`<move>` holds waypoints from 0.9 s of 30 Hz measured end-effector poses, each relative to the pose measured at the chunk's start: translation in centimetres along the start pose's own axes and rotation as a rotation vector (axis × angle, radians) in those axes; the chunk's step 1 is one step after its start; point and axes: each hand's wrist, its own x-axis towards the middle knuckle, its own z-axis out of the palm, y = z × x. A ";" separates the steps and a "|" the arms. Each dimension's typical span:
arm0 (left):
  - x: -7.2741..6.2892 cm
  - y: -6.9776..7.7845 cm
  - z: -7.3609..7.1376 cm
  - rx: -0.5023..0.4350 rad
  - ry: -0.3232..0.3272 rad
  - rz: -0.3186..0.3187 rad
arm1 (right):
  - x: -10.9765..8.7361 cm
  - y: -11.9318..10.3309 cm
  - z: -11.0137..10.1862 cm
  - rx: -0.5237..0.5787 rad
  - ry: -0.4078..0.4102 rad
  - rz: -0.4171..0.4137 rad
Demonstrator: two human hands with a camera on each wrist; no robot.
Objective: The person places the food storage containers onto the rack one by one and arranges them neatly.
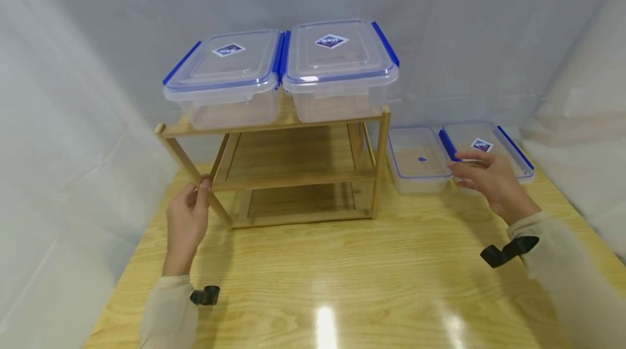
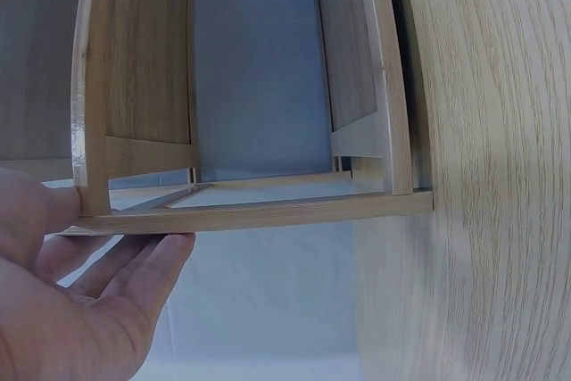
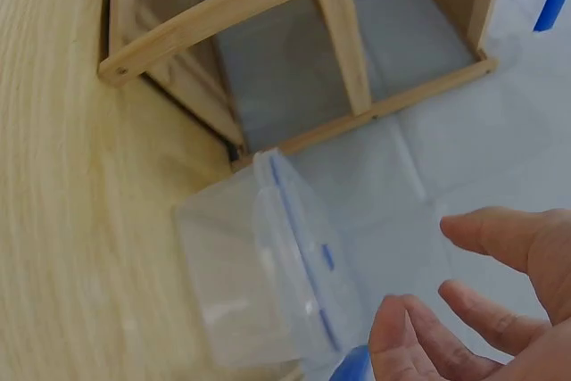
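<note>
A three-tier wooden shelf rack (image 1: 298, 150) stands on the table. My left hand (image 1: 188, 216) grips its left front post at the height of the middle shelf. In the left wrist view, the thumb lies on one side of the post (image 2: 268, 215) and the fingers on the other. My right hand (image 1: 489, 178), fingers spread and slightly bent, hovers over the front of a lidded plastic container (image 1: 494, 134) with blue clips, right of the rack. Nothing is between its fingers in the right wrist view. Beside that container sits another clear one (image 1: 415, 142) with a blue-lined lid.
Two larger clear containers, a left one (image 1: 222, 69) and a right one (image 1: 339, 61), sit side by side on the rack's top shelf. Both have blue-clipped lids with labels. White sheeting (image 1: 464, 39) hangs behind and beside the wooden table (image 1: 303, 273).
</note>
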 end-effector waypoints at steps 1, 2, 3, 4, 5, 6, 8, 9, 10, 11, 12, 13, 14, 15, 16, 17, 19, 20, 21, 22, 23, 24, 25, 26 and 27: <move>0.0 0.0 0.0 0.004 0.002 0.001 | 0.0 0.3 0.0 -0.009 0.011 -0.002; 0.1 0.0 0.0 0.007 0.005 0.005 | 0.1 0.5 0.0 -0.015 0.025 -0.003; 0.1 -0.1 0.0 0.008 0.008 0.006 | 0.1 0.7 0.1 -0.025 0.038 -0.008; 0.2 -0.1 0.0 0.009 0.011 0.005 | 0.2 0.9 0.1 -0.039 0.050 -0.013; 0.2 -0.1 0.0 0.012 0.014 0.005 | 0.2 1.1 0.1 -0.052 0.060 -0.014; 0.2 -0.1 0.0 0.011 0.016 0.005 | 0.3 1.3 0.1 -0.063 0.069 -0.012; 0.2 -0.1 0.0 0.009 0.014 0.000 | 0.4 1.5 0.2 -0.073 0.083 -0.010; 0.1 -0.1 0.0 0.014 0.013 -0.003 | 0.4 1.6 0.2 -0.071 0.085 -0.004; 0.1 -0.1 0.0 0.019 0.013 -0.005 | 0.4 1.6 0.3 -0.068 0.086 0.002; 0.1 -0.1 0.0 0.021 0.014 -0.004 | 0.4 1.7 0.3 -0.061 0.086 0.009; 0.1 -0.1 0.0 0.020 0.014 -0.003 | 0.5 1.8 0.4 -0.050 0.086 0.013; 0.1 -0.2 0.0 0.022 0.014 -0.002 | 0.5 1.8 0.4 -0.047 0.085 0.015; 0.0 -0.2 0.0 0.022 0.017 0.000 | 0.5 1.9 0.4 -0.039 0.085 0.021; 0.0 -0.2 0.0 0.016 0.015 0.001 | 0.5 1.9 0.5 -0.028 0.086 0.026; 0.0 -0.2 0.0 0.009 0.014 0.001 | 0.5 2.0 0.5 -0.016 0.088 0.030; 0.0 -0.2 0.0 0.002 0.014 0.001 | 0.6 2.0 0.6 -0.006 0.090 0.032; 0.0 -0.1 0.0 -0.008 0.013 -0.002 | 0.7 2.1 0.6 0.023 0.093 0.035; 0.0 -0.1 0.0 -0.015 0.012 -0.003 | 0.7 2.2 0.7 0.047 0.095 0.034; 0.0 -0.1 0.0 -0.020 0.011 -0.005 | 0.8 2.2 0.7 0.066 0.098 0.033; 0.1 -0.1 0.0 -0.022 0.012 -0.005 | 0.9 2.3 0.8 0.084 0.101 0.030; 0.1 -0.1 0.0 -0.028 0.010 -0.006 | 0.9 2.4 0.9 0.093 0.104 0.027; 0.1 0.0 0.0 -0.032 0.008 -0.008 | 1.0 2.4 0.9 0.103 0.107 0.029; 0.1 0.0 0.0 -0.036 0.006 -0.011 | 1.1 2.5 1.0 0.089 0.110 0.029; 0.1 0.0 0.0 -0.041 0.003 -0.013 | 1.1 2.6 1.1 0.077 0.113 0.034; 0.1 -0.1 0.0 -0.043 0.001 -0.016 | 1.1 2.7 1.3 0.054 0.114 0.038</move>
